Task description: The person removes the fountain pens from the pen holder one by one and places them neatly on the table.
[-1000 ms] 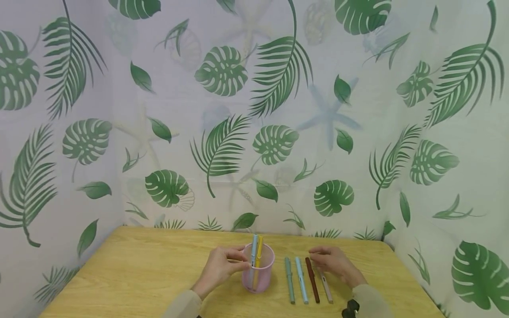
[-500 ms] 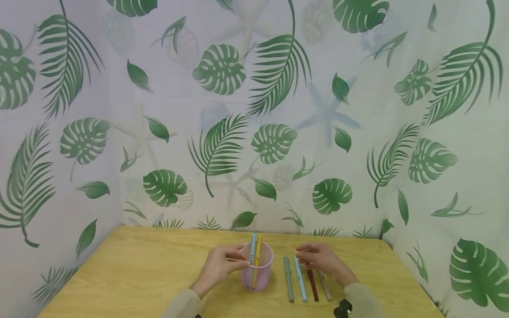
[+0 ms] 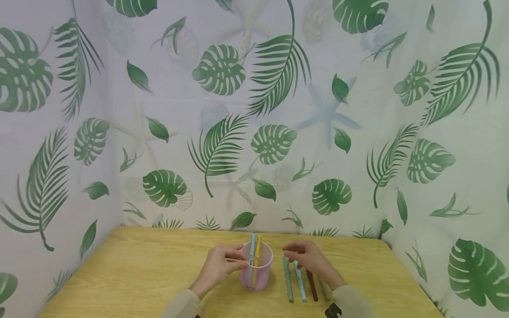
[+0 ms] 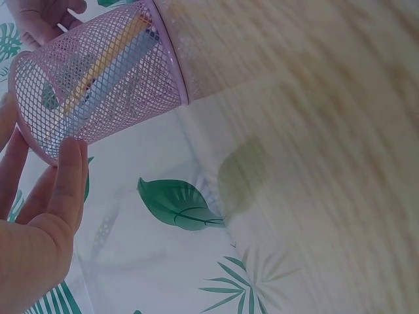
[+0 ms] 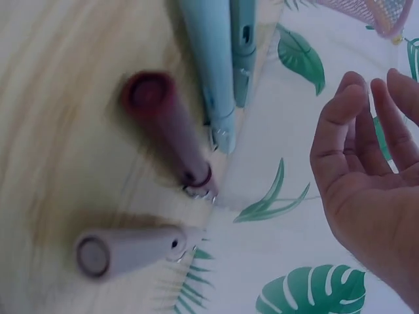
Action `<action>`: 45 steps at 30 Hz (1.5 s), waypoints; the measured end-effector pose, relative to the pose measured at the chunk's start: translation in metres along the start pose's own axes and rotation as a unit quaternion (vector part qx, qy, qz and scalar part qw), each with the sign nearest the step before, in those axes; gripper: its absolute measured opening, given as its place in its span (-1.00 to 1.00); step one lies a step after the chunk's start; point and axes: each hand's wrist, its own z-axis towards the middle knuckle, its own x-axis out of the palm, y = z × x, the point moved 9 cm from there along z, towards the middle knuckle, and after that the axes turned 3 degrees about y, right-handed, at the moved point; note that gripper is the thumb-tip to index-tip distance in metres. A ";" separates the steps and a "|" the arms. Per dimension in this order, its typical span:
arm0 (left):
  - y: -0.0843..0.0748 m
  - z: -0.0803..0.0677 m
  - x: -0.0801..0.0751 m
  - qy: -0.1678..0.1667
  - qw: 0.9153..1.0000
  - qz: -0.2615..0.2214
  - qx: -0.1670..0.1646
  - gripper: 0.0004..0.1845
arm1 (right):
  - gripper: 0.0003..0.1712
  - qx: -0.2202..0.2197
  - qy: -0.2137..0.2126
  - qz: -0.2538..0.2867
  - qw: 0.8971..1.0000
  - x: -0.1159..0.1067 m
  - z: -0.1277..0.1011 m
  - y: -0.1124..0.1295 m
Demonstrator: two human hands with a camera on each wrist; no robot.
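Holding the pink mesh cup [image 3: 263, 279] at its rim, the left hand [image 3: 220, 266] stood on the cup's left side. A blue pen [image 3: 252, 247] and a yellow pen [image 3: 259, 248] leaned inside. To the right, a green pen [image 3: 288, 282], light blue pen [image 3: 301, 286], dark red pen [image 3: 313, 289] and pale pen [image 5: 131, 252] lay on the table [image 3: 159, 265]. The right hand [image 3: 312, 258], loosely bent and free, hung near their far ends.

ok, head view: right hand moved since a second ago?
Yes, left: the right hand went from near the brown pen to near the green pen, closer to the pink cup.
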 end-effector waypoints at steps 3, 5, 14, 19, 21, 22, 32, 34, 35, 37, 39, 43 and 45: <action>0.001 0.000 0.000 -0.001 1.000 -0.005 0.005 -0.75 | -0.66 -0.014 -0.014 0.008 1.000 0.005 0.003 0.007; 0.002 0.000 0.000 0.000 1.000 -0.008 0.009 -0.75 | -0.69 -0.024 -0.028 0.010 0.999 0.008 0.003 0.011; 0.002 0.002 -0.002 -0.002 1.000 -0.008 0.006 -0.76 | -0.71 -0.036 -0.124 -0.018 0.992 0.016 0.007 0.030; -0.001 0.004 -0.004 -0.003 1.000 -0.016 0.014 -0.81 | -0.75 -0.043 -0.150 0.011 0.988 0.018 0.011 0.039; -0.001 0.004 -0.004 -0.003 1.000 -0.019 0.018 -0.82 | -0.75 -0.043 -0.150 0.038 0.987 0.021 0.013 0.041; 0.000 0.004 -0.004 -0.002 1.000 -0.020 0.018 -0.82 | -0.75 -0.042 -0.150 0.047 0.987 0.023 0.014 0.042; 0.004 0.004 -0.003 0.003 1.000 -0.015 0.005 -0.80 | -0.80 -0.052 -0.171 0.024 0.984 0.034 0.024 0.051; 0.004 0.003 -0.003 0.003 1.000 -0.015 0.006 -0.82 | -0.80 -0.048 -0.173 0.030 0.983 0.035 0.024 0.050; 0.004 0.003 -0.003 0.002 1.000 -0.014 0.005 -0.82 | -0.79 -0.045 -0.173 0.035 0.983 0.035 0.024 0.050; 0.004 0.002 -0.003 0.000 1.000 -0.013 0.004 -0.82 | -0.78 -0.037 -0.170 0.047 0.984 0.035 0.025 0.047; 0.003 0.001 -0.002 -0.001 1.000 -0.010 0.004 -0.82 | -0.77 -0.034 -0.168 0.052 0.984 0.035 0.026 0.046; 0.002 0.000 -0.002 -0.002 1.000 -0.011 0.002 -0.80 | -0.77 -0.033 -0.164 0.045 0.985 0.035 0.026 0.046; 0.002 0.000 -0.001 -0.001 1.000 -0.011 0.002 -0.78 | -0.76 -0.034 -0.160 0.038 0.986 0.035 0.027 0.046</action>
